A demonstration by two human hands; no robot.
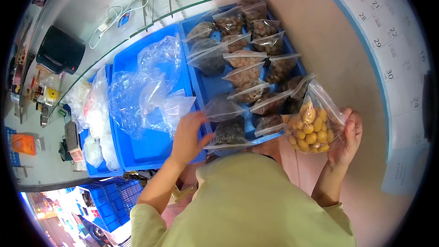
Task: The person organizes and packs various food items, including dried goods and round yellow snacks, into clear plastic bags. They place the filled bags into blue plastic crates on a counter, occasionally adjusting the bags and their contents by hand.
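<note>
My right hand (348, 139) is closed on the zip edge of a clear zip bag of yellow oval pieces (312, 130). It holds the bag tilted at the right end of a blue tray (208, 82) of filled zip bags. My left hand (186, 138) hovers at the near left edge of this tray, thumb and fingers apart, with nothing visible in it. Its fingertips are close to a zip bag with dark grains (230, 131); whether they touch it I cannot tell. Several other zip bags with brown dried pieces (247, 59) stand in the tray in rows.
Left of it, a second blue tray (141, 153) holds loose clear plastic bags (157, 96). Beyond that, another blue tray holds white bags (98, 119). A glass shelf edge (183, 16) runs above the trays. A calendar (370, 41) hangs at right; a blue crate (109, 206) stands lower left.
</note>
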